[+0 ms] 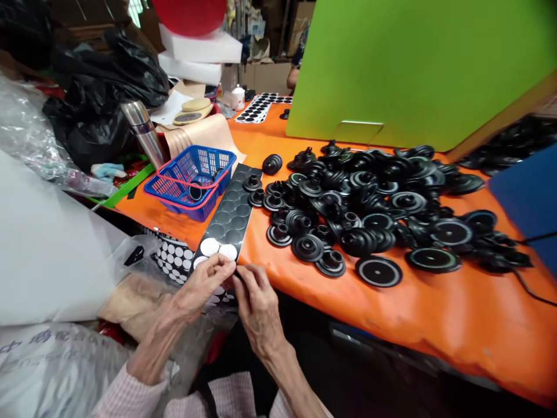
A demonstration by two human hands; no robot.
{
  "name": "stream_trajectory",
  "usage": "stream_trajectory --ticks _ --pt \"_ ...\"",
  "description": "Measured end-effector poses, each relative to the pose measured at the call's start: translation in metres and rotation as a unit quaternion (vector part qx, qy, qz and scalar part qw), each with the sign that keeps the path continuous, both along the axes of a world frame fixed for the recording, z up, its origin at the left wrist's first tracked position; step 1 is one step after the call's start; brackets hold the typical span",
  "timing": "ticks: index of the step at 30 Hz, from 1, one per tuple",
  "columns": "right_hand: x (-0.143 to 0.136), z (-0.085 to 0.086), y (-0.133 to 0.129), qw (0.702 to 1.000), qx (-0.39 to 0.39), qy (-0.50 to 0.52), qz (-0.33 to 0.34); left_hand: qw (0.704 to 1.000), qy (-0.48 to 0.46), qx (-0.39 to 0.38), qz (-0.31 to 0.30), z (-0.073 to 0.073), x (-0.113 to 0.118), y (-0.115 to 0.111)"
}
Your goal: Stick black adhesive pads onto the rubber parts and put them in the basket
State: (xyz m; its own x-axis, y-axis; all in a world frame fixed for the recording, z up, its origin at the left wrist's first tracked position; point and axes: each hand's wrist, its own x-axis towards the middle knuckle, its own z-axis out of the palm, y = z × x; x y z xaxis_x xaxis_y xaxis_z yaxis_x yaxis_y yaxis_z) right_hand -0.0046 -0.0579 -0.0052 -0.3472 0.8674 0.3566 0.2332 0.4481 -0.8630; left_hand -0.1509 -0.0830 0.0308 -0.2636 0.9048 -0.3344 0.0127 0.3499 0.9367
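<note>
My left hand (202,285) and my right hand (259,307) meet at the table's front edge, fingertips pinched close together. A small dark bit shows between them; the fingers hide most of it, so its kind is unclear. Just beyond my left fingers lies a black sheet of round stickers (230,213), with white circles (209,247) at its near end. Right of the sheet spreads a heap of black ribbed round rubber-like parts (331,203), some with grey rings on flat faces. One such disc (378,271) lies at the heap's near side.
A blue basket (195,200) with a few dark parts stands left of the sheet. Behind it are a steel flask (143,130) and brown paper (204,136). A green panel (413,69) rises behind the heap. Someone's arm (293,76) shows at the back.
</note>
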Motion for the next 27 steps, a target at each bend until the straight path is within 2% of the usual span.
stream_trajectory --ticks 2,3,5,7,8,10,11,13,15,17,20,23,25,27 --pt "0.007 0.002 -0.004 0.998 -0.060 0.023 0.023 0.997 -0.080 0.008 0.005 -0.001 0.015 0.005" --pt "0.012 0.003 -0.003 0.993 -0.105 0.043 0.015 0.996 -0.090 0.011 0.011 -0.001 0.021 0.009" --pt "0.024 0.005 0.004 0.976 -0.199 0.085 -0.036 0.998 -0.053 0.007 -0.030 0.001 0.030 0.020" --pt "0.037 0.007 0.014 0.953 -0.251 0.125 -0.113 0.995 0.076 0.020 -0.069 0.003 0.038 0.035" --pt "0.043 0.008 0.019 0.945 -0.256 0.142 -0.147 0.984 0.164 0.036 -0.060 0.004 0.042 0.045" --pt "0.054 0.009 0.026 0.935 -0.248 0.169 -0.189 0.945 0.316 0.085 -0.015 0.002 0.051 0.068" --pt "0.059 0.010 0.028 0.933 -0.249 0.177 -0.189 0.928 0.355 0.109 -0.007 -0.002 0.056 0.080" --pt "0.068 0.010 0.029 0.935 -0.263 0.177 -0.158 0.915 0.370 0.152 -0.056 -0.011 0.065 0.102" --pt "0.077 0.009 0.027 0.938 -0.278 0.163 -0.126 0.912 0.357 0.179 -0.095 -0.020 0.070 0.117" --pt "0.084 0.005 0.025 0.942 -0.283 0.137 -0.117 0.915 0.352 0.178 -0.089 -0.025 0.068 0.122" --pt "0.092 -0.003 0.024 0.952 -0.267 0.091 -0.118 0.956 0.258 0.125 -0.056 -0.021 0.054 0.114" --pt "0.092 -0.007 0.025 0.966 -0.227 0.064 -0.106 0.998 0.025 0.047 -0.025 -0.009 0.039 0.099" --pt "0.089 -0.003 0.026 0.968 -0.218 0.075 -0.102 0.988 -0.157 0.010 -0.001 -0.001 0.036 0.091" --pt "0.086 0.004 0.027 0.962 -0.232 0.102 -0.103 0.949 -0.313 -0.020 0.017 0.004 0.038 0.085"
